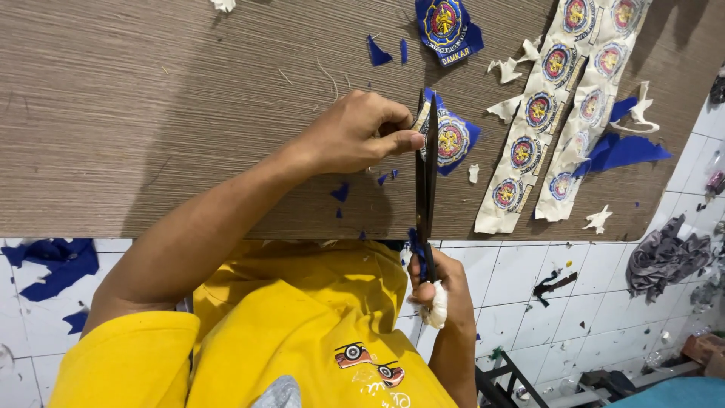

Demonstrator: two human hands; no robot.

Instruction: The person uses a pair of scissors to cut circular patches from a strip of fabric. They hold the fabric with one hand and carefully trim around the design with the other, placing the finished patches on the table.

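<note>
My left hand (362, 136) pinches a round embroidered badge (453, 140) with a blue cloth border, holding it just above the wooden table (151, 113). My right hand (438, 283), with a white wrap on one finger, grips the handles of long black scissors (427, 174). The blades point away from me and are nearly closed along the badge's left edge, right by my left thumb.
Two long white strips of uncut badges (544, 113) lie at the right. A trimmed badge (449, 30) rests at the far edge. Blue and white cloth scraps (619, 151) litter the table. More scraps and grey rags (664, 257) lie on the white tiled floor.
</note>
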